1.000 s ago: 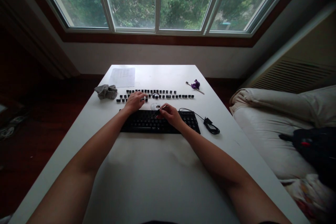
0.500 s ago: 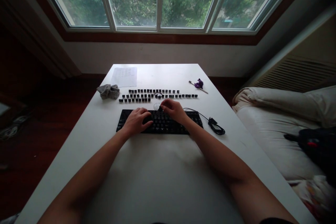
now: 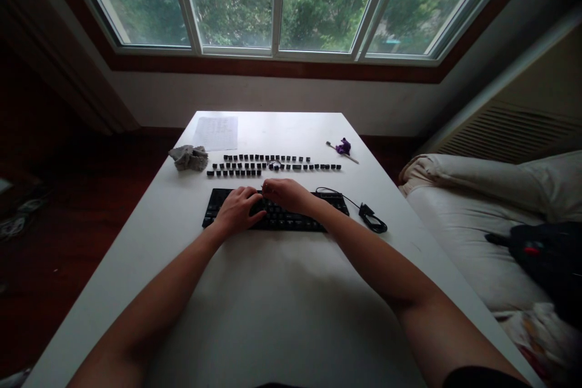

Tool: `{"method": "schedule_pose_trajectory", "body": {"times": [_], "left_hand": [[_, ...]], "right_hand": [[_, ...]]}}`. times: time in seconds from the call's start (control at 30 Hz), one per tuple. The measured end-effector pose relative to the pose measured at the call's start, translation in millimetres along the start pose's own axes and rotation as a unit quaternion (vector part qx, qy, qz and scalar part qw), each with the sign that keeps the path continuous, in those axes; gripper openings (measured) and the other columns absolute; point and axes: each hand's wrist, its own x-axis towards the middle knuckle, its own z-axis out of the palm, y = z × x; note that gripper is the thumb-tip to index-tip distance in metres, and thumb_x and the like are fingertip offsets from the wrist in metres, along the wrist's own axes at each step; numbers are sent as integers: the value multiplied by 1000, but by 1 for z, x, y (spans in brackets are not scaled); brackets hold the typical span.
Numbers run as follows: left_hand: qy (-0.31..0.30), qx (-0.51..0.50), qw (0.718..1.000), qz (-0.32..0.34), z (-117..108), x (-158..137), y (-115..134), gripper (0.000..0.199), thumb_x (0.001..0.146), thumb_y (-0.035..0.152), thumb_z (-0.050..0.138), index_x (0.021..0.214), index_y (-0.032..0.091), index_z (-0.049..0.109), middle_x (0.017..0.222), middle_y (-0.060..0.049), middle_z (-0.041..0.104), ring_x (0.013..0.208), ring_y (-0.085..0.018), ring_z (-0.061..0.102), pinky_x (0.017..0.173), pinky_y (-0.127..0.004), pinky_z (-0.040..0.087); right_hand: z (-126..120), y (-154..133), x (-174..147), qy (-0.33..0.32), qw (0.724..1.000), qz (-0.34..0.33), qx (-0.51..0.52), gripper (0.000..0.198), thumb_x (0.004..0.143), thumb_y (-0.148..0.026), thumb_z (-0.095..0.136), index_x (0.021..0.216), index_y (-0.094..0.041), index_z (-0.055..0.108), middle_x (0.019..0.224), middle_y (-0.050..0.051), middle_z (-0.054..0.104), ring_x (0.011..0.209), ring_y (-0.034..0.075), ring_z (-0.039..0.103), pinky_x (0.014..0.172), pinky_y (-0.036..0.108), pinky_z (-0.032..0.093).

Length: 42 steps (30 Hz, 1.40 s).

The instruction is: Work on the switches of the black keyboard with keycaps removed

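Observation:
A black keyboard (image 3: 291, 221) lies across the white table, some of it covered by my hands. My left hand (image 3: 237, 209) rests on its left-centre part, fingers stretched forward and thumb apart, holding nothing that I can see. Over the keyboard's upper middle, my right hand (image 3: 287, 195) is closed in a pinch, its fingertips beside the left index finger. Whatever is in that pinch is too small and hidden to name. Beyond the keyboard, loose black keycaps (image 3: 240, 165) stand in several rows.
A grey cloth (image 3: 189, 158) and a printed sheet (image 3: 216, 133) lie at the far left. To the far right is a brush (image 3: 349, 156) beside a crumpled purple thing (image 3: 343, 146). The keyboard's coiled cable (image 3: 373, 219) sits at right. A couch (image 3: 459, 230) flanks the table.
My right hand has moved left, its fingertips now close to my left hand. The small dark piece and clear round thing seen at its fingertips before are now hidden. My left hand stays put.

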Motion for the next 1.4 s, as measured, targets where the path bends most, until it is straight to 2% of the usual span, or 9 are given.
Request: {"method": "schedule_pose_trajectory", "body": {"times": [0.13,0.27,0.37,0.63,0.8,1.03,1.23,1.4], "left_hand": [[4,4,1000,-4,-1,1,0,35,88,45,64,118,26,64,118,-9,61,109,-29,55,97,-46,45],[9,11,1000,-12,0,0,1,33,89,45,63,116,25,64,117,-10,61,107,-28,55,95,-45,46],[15,9,1000,-22,1,-1,1,32,89,44,64,115,25,64,117,-9,62,106,-28,56,95,-45,46],[26,-4,999,-34,4,2,5,33,88,43,66,114,24,65,116,-9,63,108,-28,56,97,-46,46],[39,-52,997,-35,5,8,14,29,89,36,66,115,26,64,116,-7,65,112,-27,56,100,-46,46],[22,-127,991,-39,6,11,24,23,90,21,60,111,27,66,108,-4,69,104,-23,63,96,-42,48],[30,-201,978,-55,6,11,27,31,90,19,58,119,28,64,112,-4,68,101,-22,65,92,-38,52],[33,-238,969,-51,7,11,28,22,92,20,57,110,26,67,110,-5,68,102,-22,65,92,-38,53]], "right_hand": [[-1,3,-17,24,999,-4,34,10,91,-18,59,97,-19,66,88,4,70,74,14,61,70,24,43],[-1,17,-32,53,986,58,149,12,91,-28,63,97,-20,67,78,3,72,69,15,66,67,25,49],[6,29,-41,61,962,106,244,20,91,-38,64,96,-19,65,74,3,73,67,17,70,66,28,54],[31,44,-56,180,887,161,394,33,85,-50,71,92,-20,61,74,3,73,73,21,75,67,32,60],[30,36,-60,195,893,149,378,32,86,-50,69,94,-20,63,76,4,75,73,20,74,72,34,60],[33,21,-64,194,895,126,380,28,88,-46,69,98,-20,65,79,4,76,74,20,74,72,33,59],[29,16,-66,188,895,136,381,29,88,-48,68,96,-20,63,79,5,75,75,21,74,72,33,58],[37,20,-65,178,886,153,399,32,85,-50,70,93,-21,62,76,3,72,80,24,76,72,34,59]]}}
